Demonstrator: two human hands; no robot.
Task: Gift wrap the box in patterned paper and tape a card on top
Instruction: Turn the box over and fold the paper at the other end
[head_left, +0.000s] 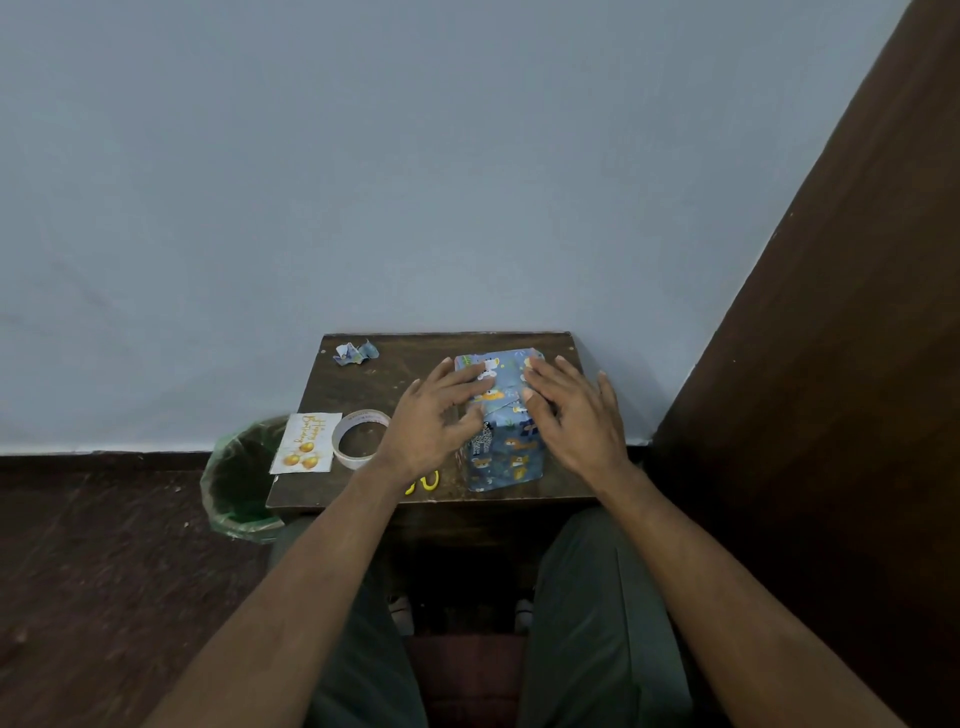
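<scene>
The box (501, 423) stands on the right half of the small dark worktop (363, 379), already covered on every visible face in blue animal-print paper, so the wrapping itself looks all but finished. Both hands lie on its top with fingers straight and spread: the left hand (434, 415) presses along the left edge and the right hand (574, 413) along the right, holding nothing, and this seems to be a smoothing of the last folds and seams. The card (305, 442), white with gold balloons, lies flat at the left edge of the worktop, just beside the roll of tape (359, 438), both untouched and apart from the box. A yellow scissor handle (427, 482) peeks out under the left wrist, and a crumpled paper scrap (356, 353) sits at the far left corner. The next move likely calls for freeing one hand to fetch the card, centring it on the box top, then pulling and cutting a strip of tape while the other hand steadies the card
</scene>
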